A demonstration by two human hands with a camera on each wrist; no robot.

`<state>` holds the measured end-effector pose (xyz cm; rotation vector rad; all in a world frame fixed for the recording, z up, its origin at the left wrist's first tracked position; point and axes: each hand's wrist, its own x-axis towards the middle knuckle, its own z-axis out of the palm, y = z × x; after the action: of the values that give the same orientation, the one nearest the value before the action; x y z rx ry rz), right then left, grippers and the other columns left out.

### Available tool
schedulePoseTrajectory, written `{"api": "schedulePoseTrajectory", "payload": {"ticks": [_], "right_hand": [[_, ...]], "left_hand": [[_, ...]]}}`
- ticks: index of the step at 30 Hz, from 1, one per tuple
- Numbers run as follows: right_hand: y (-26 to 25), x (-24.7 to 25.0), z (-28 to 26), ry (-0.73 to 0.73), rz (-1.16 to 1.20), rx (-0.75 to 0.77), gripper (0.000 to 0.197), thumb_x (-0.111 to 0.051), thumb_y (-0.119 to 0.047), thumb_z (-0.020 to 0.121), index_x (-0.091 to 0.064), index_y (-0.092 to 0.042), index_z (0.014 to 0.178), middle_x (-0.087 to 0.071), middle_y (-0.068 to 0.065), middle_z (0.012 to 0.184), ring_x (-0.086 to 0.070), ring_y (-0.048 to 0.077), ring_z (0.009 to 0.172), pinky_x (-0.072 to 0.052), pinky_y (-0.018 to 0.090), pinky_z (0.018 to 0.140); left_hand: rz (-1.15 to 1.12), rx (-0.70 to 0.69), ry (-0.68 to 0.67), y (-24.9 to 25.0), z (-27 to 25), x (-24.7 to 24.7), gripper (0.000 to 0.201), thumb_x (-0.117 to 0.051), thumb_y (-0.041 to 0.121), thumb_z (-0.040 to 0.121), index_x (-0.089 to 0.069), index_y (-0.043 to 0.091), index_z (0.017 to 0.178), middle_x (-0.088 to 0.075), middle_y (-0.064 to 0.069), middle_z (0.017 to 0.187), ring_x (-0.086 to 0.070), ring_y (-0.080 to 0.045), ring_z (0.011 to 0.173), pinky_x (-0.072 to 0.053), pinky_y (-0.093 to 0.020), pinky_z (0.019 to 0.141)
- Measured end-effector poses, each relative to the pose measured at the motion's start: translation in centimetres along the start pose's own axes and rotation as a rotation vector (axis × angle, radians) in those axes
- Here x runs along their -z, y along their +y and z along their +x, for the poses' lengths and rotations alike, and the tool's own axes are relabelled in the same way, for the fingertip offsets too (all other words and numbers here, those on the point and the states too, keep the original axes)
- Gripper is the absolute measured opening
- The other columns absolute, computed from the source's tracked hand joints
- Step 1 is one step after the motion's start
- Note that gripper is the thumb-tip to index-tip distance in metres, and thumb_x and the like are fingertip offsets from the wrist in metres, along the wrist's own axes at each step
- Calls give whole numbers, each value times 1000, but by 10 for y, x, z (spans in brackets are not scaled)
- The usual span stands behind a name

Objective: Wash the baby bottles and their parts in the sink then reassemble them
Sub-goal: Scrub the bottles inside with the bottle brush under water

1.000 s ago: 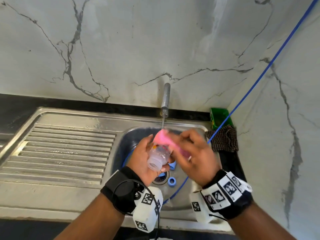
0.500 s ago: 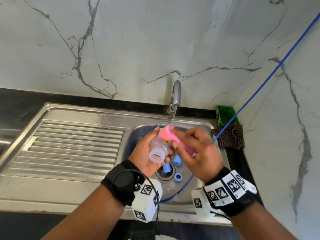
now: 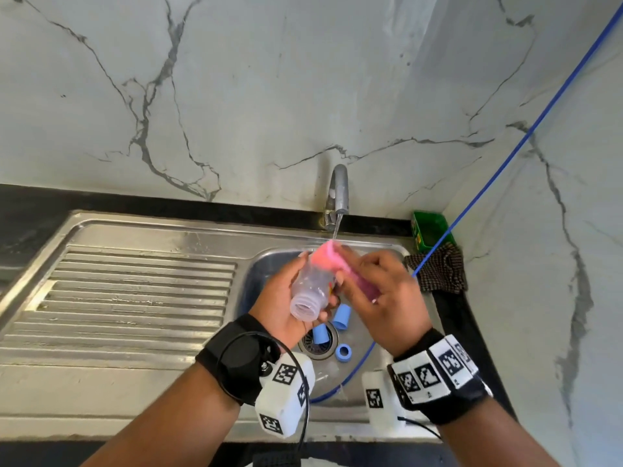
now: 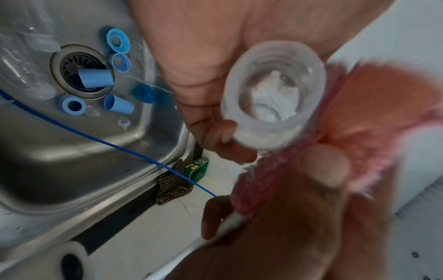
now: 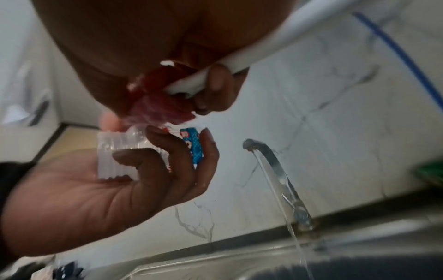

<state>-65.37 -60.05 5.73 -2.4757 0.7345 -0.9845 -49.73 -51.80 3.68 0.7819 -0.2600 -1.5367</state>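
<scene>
Over the sink basin (image 3: 261,274) my left hand (image 3: 278,296) grips a clear baby bottle (image 3: 308,293), its open threaded mouth turned toward me. The left wrist view looks into the bottle (image 4: 273,94). The bottle (image 5: 115,153) has a blue printed patch under the left fingers. My right hand (image 3: 384,294) holds a pink brush (image 3: 328,259) by its white handle (image 5: 263,43). The brush's pink head (image 4: 359,117) lies against the bottle's side and base end. Several blue caps and rings (image 4: 95,79) lie around the drain (image 3: 318,343).
The tap (image 3: 338,192) runs a thin stream onto the brush. A ribbed drainboard (image 3: 135,291) lies to the left. A green box (image 3: 429,230) and a checked cloth (image 3: 438,273) sit at the right corner. A blue cord (image 3: 505,163) crosses into the basin.
Both hands stay under the tap with the same holds. The brush head has shifted a little along the bottle, and the bottle's mouth is tipped further toward me.
</scene>
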Motion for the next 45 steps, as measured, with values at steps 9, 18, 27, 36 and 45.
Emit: {"api": "schedulePoseTrajectory", "payload": {"ticks": [9, 18, 27, 36, 45], "right_hand": [[8, 8, -6, -180, 18, 201, 44, -62, -44, 96, -55, -43, 140, -54, -9, 100, -51, 4, 73, -52, 26, 58], [21, 14, -13, -228, -10, 266, 47, -66, -41, 94, -55, -45, 140, -55, -9, 103, -46, -3, 79, -54, 26, 62], [21, 23, -5, -167, 2, 191, 46, -60, -43, 97, -52, -43, 142, -53, -9, 96, -46, 3, 71, -53, 31, 60], [6, 15, -6, -95, 31, 84, 45, -63, -41, 96, -55, -40, 140, -52, -11, 93, -46, -2, 69, -43, 17, 62], [-5, 11, -14, -47, -17, -11, 41, -60, -44, 96, -59, -40, 137, -51, -10, 90, -47, 2, 63, -51, 27, 58]], "left_hand": [[-59, -22, 31, -6, -10, -7, 41, -46, 36, 97, -65, 1, 109, -65, -19, 89, -67, -22, 69, -55, -26, 54], [-35, -30, 108, -16, -6, -17, 45, -45, 35, 95, -60, -2, 116, -60, -27, 104, -56, -33, 91, -47, -32, 67], [-40, -6, 41, -19, -11, -17, 56, -28, 49, 103, -63, 6, 108, -65, -16, 88, -55, -25, 66, -37, -25, 45], [-6, -20, 41, -12, -23, -10, 52, -41, 50, 101, -74, 10, 97, -68, -13, 89, -63, -22, 66, -48, -27, 50], [96, 35, -12, -7, -22, 1, 84, -19, 78, 91, -75, 16, 97, -71, -13, 88, -63, -25, 62, -43, -26, 49]]}}
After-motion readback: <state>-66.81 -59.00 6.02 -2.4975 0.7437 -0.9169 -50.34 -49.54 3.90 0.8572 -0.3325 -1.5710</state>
